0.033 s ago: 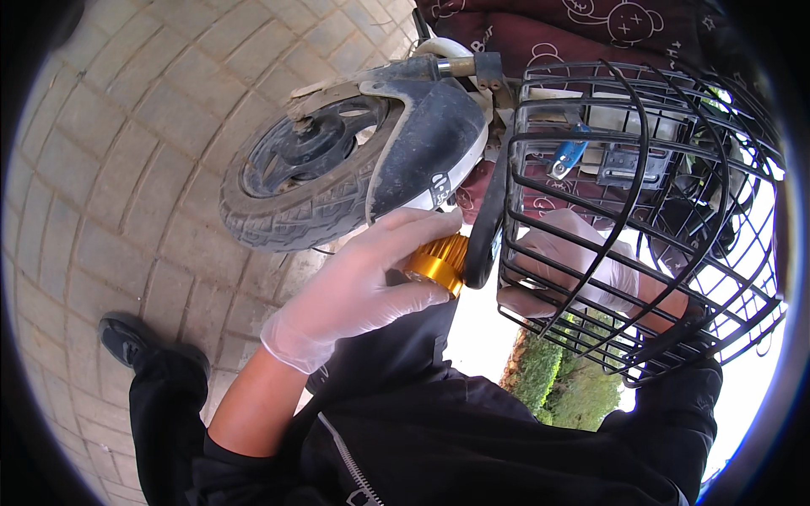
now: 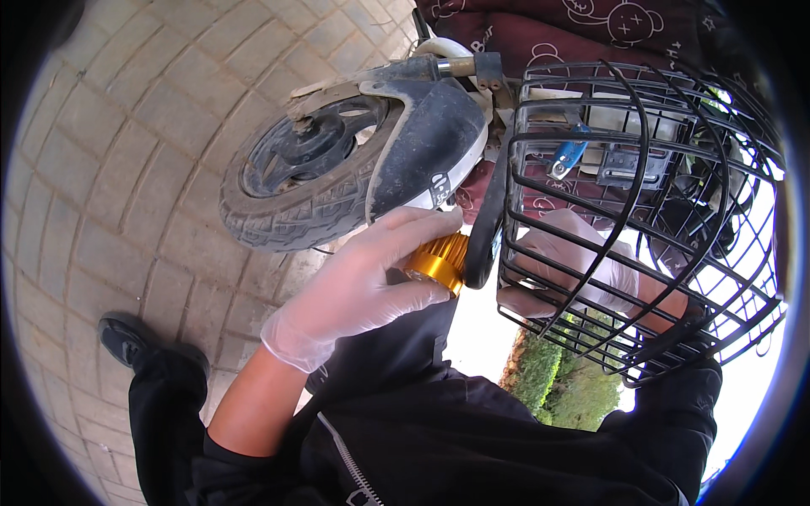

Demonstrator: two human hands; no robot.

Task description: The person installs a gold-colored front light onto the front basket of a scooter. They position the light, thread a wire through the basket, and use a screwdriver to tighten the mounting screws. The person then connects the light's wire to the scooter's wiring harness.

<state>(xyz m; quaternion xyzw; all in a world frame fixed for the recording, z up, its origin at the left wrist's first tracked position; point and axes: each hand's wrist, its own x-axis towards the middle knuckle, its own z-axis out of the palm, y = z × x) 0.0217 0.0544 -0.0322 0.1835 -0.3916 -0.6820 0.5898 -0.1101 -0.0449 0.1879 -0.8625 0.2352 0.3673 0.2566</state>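
My left hand [image 2: 359, 282], in a thin white glove, grips a gold finned lamp [image 2: 440, 264] between thumb and fingers. The lamp's back end sits against a black bar [image 2: 483, 244] at the bottom of a black wire basket [image 2: 644, 139]; whether it is fixed there I cannot tell. Behind the basket wires is my gloved right hand [image 2: 582, 261]. Its fingers are curled close to the basket's bottom, and what they hold is hidden.
Left of the basket are a dusty front wheel [image 2: 295, 181] and a dark mudguard [image 2: 434, 126]. A blue-handled tool or part [image 2: 569, 154] shows through the wires. Maroon printed fabric [image 2: 607, 29] covers the vehicle behind. Paving bricks [image 2: 126, 185] lie at the left.
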